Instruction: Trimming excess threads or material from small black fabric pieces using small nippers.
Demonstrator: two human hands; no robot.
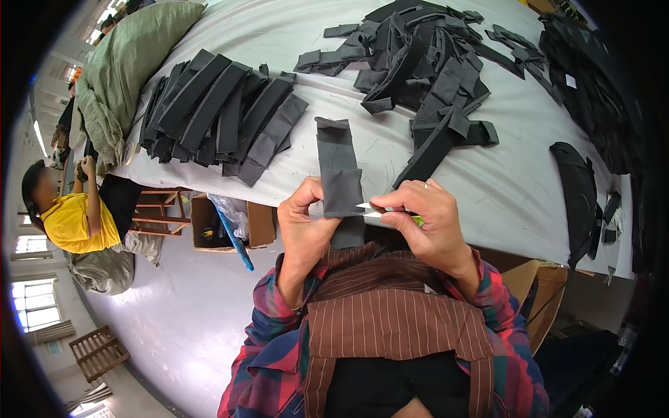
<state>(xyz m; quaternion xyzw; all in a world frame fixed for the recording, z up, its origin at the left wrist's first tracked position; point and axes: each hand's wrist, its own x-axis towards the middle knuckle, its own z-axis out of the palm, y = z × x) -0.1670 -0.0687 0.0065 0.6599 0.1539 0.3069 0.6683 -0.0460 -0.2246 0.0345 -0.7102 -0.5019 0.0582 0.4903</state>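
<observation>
A dark grey fabric strip [339, 157] lies over the table's near edge, its lower end folded and hanging down. My left hand [304, 221] pinches that end between thumb and fingers. My right hand [431, 224] is closed around a pair of thread snips [365, 206], whose pale pointed blades are at the strip's right edge, close to the fold. A bit of green shows between the fingers; most of the handle is hidden. Just beyond my right hand, a black strip [423, 159] reaches down from a loose heap of similar strips [411, 56].
A stacked row of black strips [209, 104] lies at the left on the white-covered table [279, 182]. A green sack [132, 70] bulges at the far left. Black bag-like pieces [577, 195] lie right. A cardboard box [261, 224] stands below; a person in yellow [80, 224] works left.
</observation>
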